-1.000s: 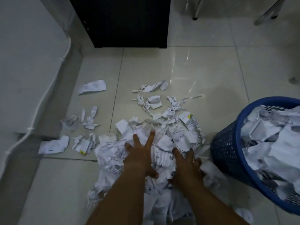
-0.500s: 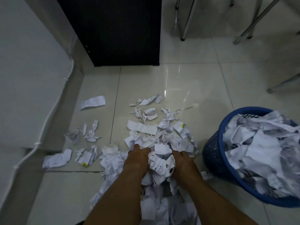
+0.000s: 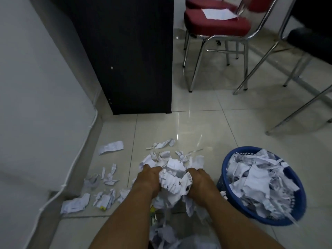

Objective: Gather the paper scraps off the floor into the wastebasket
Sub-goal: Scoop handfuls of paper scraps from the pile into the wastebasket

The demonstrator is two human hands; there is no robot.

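Closest in, between the two forearms, a loose heap of torn paper (image 3: 162,234) lies on the tiled floor (image 3: 206,123). Just beyond it the left hand (image 3: 148,177) and the right hand (image 3: 198,180) face each other, fingers curled in, both clamped on one crumpled wad of paper scraps (image 3: 172,178) pressed between them; strips hang down from its underside. Just beside the right hand stands the blue wastebasket (image 3: 239,149), a mesh-walled tub heaped with white torn paper up to and over its rim. To the left of the left arm small scraps (image 3: 105,196) are scattered across the tiles, with a larger printed piece (image 3: 75,205) nearest the wall. Past the hands a few more curled shreds (image 3: 161,145) lie apart from the wad, and a flat printed slip (image 3: 111,147) rests off to the left. A white cable (image 3: 79,159) runs along the foot of the left wall. Farther back a black cabinet (image 3: 134,60) stands on the floor, and to its right a red-cushioned chair (image 3: 215,27) on chrome legs carries a white sheet (image 3: 218,13) on its seat
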